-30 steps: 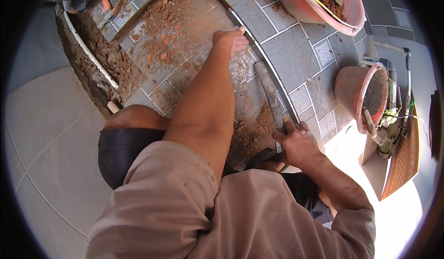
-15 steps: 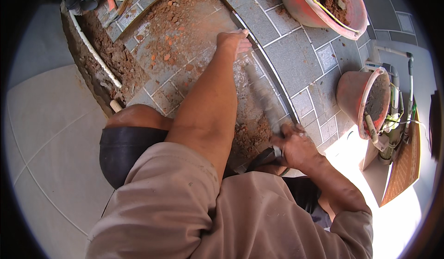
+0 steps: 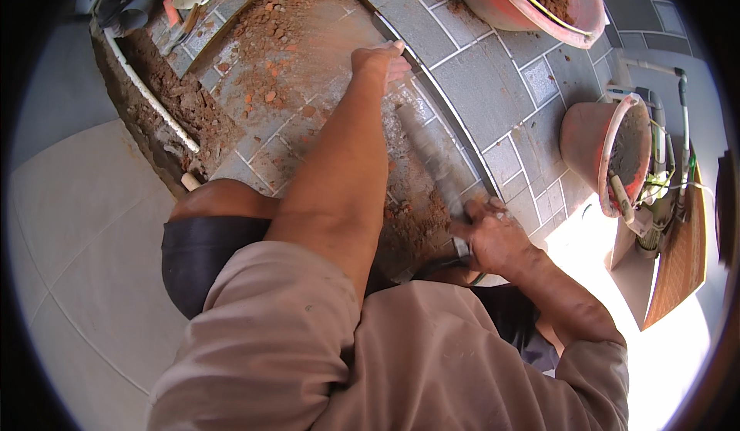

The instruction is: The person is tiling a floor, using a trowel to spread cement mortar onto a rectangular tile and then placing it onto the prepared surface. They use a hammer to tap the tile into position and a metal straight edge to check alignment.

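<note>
My left hand (image 3: 381,63) reaches forward with dusty fingers stretched out, against a long thin metal strip (image 3: 439,96) that curves across the tiles. Closer to me, my right hand (image 3: 493,234) is closed around the near end of a long, grey, dust-coated bar-like tool (image 3: 428,150). Motion smears the tool, so its exact kind is unclear. Its far end points toward the left hand, over pale dust beside the strip. Crumbly brown soil (image 3: 412,227) lies beside the tool, near my right hand.
Red-brown rubble (image 3: 274,69) covers tiles at the far left, beside a trench (image 3: 166,84) with a white pipe (image 3: 150,84). A pink bucket of soil (image 3: 532,7) stands far right. A smaller bucket (image 3: 590,142) holds grey mortar and a handled tool. Upright pipes (image 3: 684,115) stand beyond.
The view has shifted slightly, so the buckets and strip sit a little higher in the picture. Both hands keep nearly the same places along the strip; the grey tool stays blurred.
</note>
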The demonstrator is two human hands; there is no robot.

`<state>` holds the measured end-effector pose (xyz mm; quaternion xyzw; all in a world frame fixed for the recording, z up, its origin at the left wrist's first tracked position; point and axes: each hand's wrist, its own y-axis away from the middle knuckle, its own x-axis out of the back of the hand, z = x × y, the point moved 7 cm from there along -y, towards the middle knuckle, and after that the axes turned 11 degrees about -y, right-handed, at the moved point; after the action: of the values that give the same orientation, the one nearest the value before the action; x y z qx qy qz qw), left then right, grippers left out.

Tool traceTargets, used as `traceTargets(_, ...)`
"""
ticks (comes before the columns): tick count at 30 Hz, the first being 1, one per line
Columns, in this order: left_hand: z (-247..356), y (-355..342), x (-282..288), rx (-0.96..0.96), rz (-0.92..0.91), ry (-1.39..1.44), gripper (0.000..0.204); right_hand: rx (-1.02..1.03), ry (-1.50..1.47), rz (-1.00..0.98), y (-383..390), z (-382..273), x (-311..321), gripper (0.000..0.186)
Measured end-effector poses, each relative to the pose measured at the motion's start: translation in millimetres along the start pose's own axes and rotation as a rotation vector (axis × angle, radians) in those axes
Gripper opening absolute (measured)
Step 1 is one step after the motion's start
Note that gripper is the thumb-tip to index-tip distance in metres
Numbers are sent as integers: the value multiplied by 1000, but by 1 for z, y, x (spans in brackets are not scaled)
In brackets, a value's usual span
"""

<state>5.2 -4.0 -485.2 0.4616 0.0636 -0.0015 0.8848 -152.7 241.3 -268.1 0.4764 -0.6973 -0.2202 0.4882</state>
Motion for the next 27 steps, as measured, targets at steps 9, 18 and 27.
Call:
traceTargets(9, -7, -6, -7, -47, -19, 68, 55, -243, -187, 77, 27, 6, -5, 55)
traceTargets(18, -16, -2, -17, 6, -3, 28, 62, -218, -201, 231, 57, 7, -28, 46)
traceTargets(27, -41, 16, -37, -209, -172, -89, 92, -283, -214, 152, 85, 7, -39, 43)
